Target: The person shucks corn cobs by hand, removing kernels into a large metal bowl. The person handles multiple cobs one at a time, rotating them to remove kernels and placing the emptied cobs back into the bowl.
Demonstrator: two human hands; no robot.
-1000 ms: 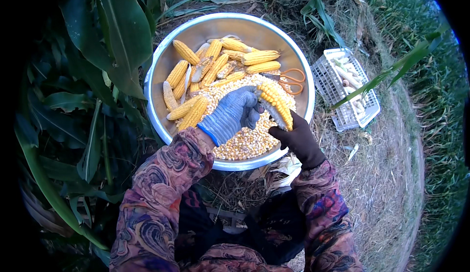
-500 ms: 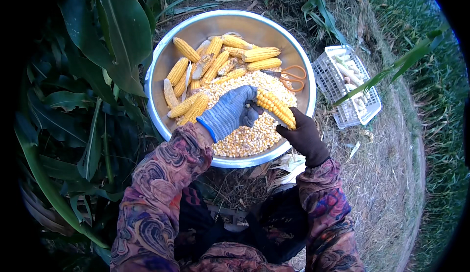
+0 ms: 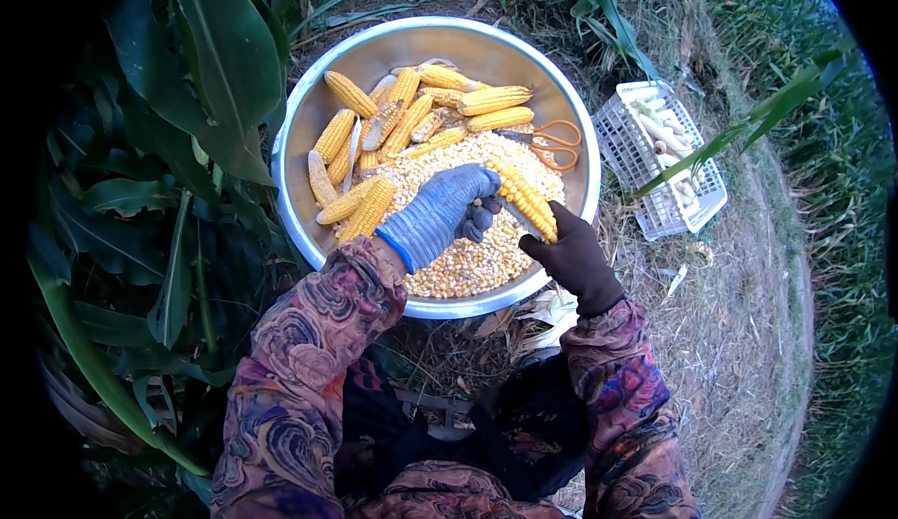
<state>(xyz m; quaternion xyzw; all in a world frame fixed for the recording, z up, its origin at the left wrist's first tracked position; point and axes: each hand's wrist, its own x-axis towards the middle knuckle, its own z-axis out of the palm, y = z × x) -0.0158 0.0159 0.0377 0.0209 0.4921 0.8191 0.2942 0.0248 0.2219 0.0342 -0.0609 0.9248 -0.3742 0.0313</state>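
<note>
Over a large metal basin (image 3: pixel 301 224), I hold a yellow corn cob (image 3: pixel 526 203) tilted between both gloved hands. My left hand (image 3: pixel 444 206), in a blue-grey glove, curls its fingers at the cob's upper left end. At the lower right end my right hand (image 3: pixel 578 255), in a dark brown glove, grips it with thumb and fingers. A pale strip without kernels shows along the cob's lower side. Beneath lie loose corn kernels (image 3: pixel 458 266), and several corn cobs (image 3: pixel 400 126) are heaped at the basin's far left.
Orange-handled scissors (image 3: pixel 556 145) rest inside the basin at the right. A white plastic crate (image 3: pixel 645 210) with pale stripped cobs stands to the right on dry grass. Tall corn leaves (image 3: pixel 224 61) crowd the left side, and one long green leaf (image 3: pixel 720 154) hangs across the crate.
The cob's lower end has shifted slightly left with my right hand, and its pale bare strip shows more. My left hand stays at its upper end.
</note>
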